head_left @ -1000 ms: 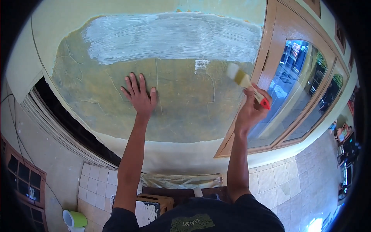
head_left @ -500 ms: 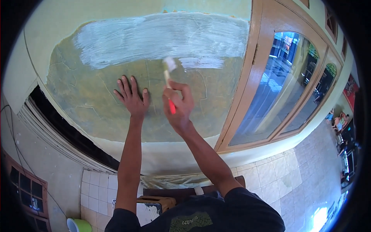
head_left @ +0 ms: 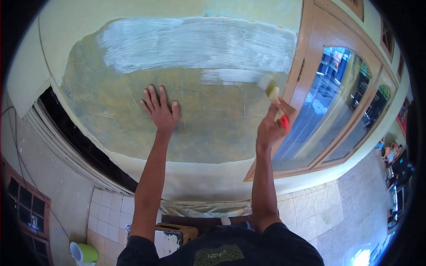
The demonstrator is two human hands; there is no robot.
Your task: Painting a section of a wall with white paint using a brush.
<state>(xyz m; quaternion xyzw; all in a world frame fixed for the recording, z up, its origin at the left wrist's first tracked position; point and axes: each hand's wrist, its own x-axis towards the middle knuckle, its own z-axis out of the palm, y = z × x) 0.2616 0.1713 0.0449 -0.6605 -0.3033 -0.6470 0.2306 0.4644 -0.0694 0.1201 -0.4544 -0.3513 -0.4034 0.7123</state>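
My right hand (head_left: 275, 125) grips a paintbrush (head_left: 272, 90) with a pale handle, red at its end. The white-coated bristles are near the wall at the right part of a greenish-brown bare patch (head_left: 208, 128), close to the window frame; motion blurs the tip, so contact is unclear. Across the top of this patch runs a broad band of streaky white paint (head_left: 191, 44), with a shorter white strip below its right half. My left hand (head_left: 160, 111) lies flat against the unpainted part of the patch, its fingers spread and holding nothing.
A brown wooden window frame (head_left: 296, 84) with glass panes borders the patch at right. Below lie a stool-like object (head_left: 186, 230), a paint-smeared white surface (head_left: 167, 244) and a plastic sheet (head_left: 206, 208) along the wall's foot. A green bucket (head_left: 84, 252) stands at lower left.
My right hand has swept the paintbrush rightward from mid-patch toward the window frame. My left hand stays flat on the same part of the wall. The view has shifted slightly.
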